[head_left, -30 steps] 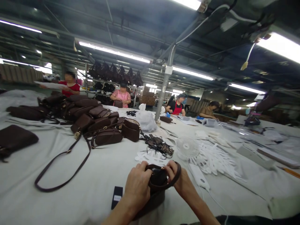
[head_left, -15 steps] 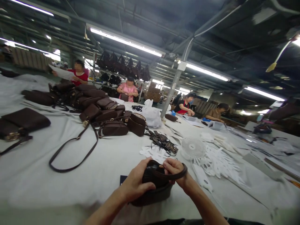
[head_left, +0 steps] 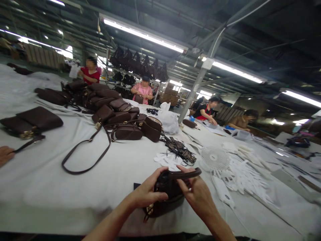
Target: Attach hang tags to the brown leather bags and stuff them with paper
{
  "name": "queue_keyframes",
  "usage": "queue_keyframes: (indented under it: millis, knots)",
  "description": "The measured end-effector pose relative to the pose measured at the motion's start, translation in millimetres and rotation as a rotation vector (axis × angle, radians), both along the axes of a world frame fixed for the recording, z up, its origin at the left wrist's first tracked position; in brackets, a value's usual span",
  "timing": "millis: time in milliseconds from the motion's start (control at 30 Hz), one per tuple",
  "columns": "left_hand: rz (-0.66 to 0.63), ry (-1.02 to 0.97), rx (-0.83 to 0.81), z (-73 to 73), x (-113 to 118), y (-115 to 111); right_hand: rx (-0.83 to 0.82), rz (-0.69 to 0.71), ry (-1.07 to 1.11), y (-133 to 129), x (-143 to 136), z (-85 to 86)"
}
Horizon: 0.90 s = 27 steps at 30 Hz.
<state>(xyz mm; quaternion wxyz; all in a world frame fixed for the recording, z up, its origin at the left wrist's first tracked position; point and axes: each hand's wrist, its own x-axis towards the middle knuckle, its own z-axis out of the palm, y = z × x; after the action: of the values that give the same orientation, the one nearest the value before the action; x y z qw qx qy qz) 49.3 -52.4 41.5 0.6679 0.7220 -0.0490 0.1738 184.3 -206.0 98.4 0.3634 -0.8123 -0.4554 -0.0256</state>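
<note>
A small dark brown bag (head_left: 165, 205) with a looped handle (head_left: 185, 174) rests on the white-covered table near its front edge. My left hand (head_left: 150, 190) grips the bag's left side, thumb across its top. On the right, my right hand (head_left: 194, 190) has its fingers around the handle and the bag's upper edge. Gold hardware (head_left: 149, 210) shows at the bag's lower left. A dark flat piece (head_left: 136, 185) lies partly under my left wrist. Beyond the bag are white paper pieces (head_left: 168, 161) and a pile of black tags (head_left: 179, 150).
Brown bags (head_left: 127, 132) are heaped at centre left, with a strap loop trailing forward. Another bag (head_left: 42, 119) lies far left, its strap in another person's hand (head_left: 6, 155). A white fan (head_left: 215, 159) stands right. Several people work beyond.
The view has shifted, and the held bag now shows gold hardware at its lower left. My right fingers have moved along the handle. Another person's hand has appeared at the left edge.
</note>
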Motion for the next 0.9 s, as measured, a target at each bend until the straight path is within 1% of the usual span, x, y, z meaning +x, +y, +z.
queue_keyframes:
  millis: [67, 133, 200, 300, 333, 367, 400, 433, 533, 567, 600, 667, 733, 833, 900]
  knots:
    - [0.005, 0.008, -0.009, -0.9, 0, -3, 0.033, 0.006, -0.071, -3, -10, 3.0]
    - [0.015, 0.003, 0.007, -1.0, 0, -7, 0.071, 0.013, -0.001, -1, -20, 6.8]
    - [0.02, -0.006, 0.016, -1.2, 1, -9, 0.126, -0.008, 0.185, 4, -25, 9.9]
    - [0.037, -0.009, 0.008, -1.7, 0, -10, 0.214, -0.036, 0.551, 13, -27, 11.4]
    - [0.044, -0.008, 0.008, -1.7, 0, -10, 0.223, -0.03, 0.621, 15, -26, 11.1]
    - [0.05, -0.007, 0.011, -1.7, 0, -9, 0.209, -0.014, 0.63, 17, -26, 10.8]
    - [0.05, -0.009, 0.015, -1.6, 1, -9, 0.173, 0.007, 0.569, 19, -27, 10.4]
    - [0.044, -0.018, 0.016, -1.5, 1, -10, 0.114, 0.031, 0.446, 21, -28, 10.1]
    - [0.011, -0.088, -0.007, -2.7, -1, -10, -0.114, 0.083, -0.054, 26, -32, 10.4]
    - [0.007, -0.111, -0.027, -3.5, -2, -10, -0.181, 0.086, -0.179, 28, -34, 10.8]
    - [0.011, -0.129, -0.056, -4.2, -3, -9, -0.235, 0.08, -0.26, 29, -36, 11.1]
    - [0.045, -0.155, -0.126, -3.9, -6, -7, -0.3, 0.052, -0.314, 30, -38, 10.9]
    - [0.12, -0.168, -0.183, 0.4, -8, -4, -0.296, 0.033, -0.301, 30, -40, 8.7]
    - [0.267, -0.125, -0.178, 13.3, -7, -3, -0.206, 0.065, -0.251, 27, -42, 1.0]
    - [0.317, -0.099, -0.177, 21.6, -6, -6, -0.134, 0.086, -0.202, 25, -42, -5.2]
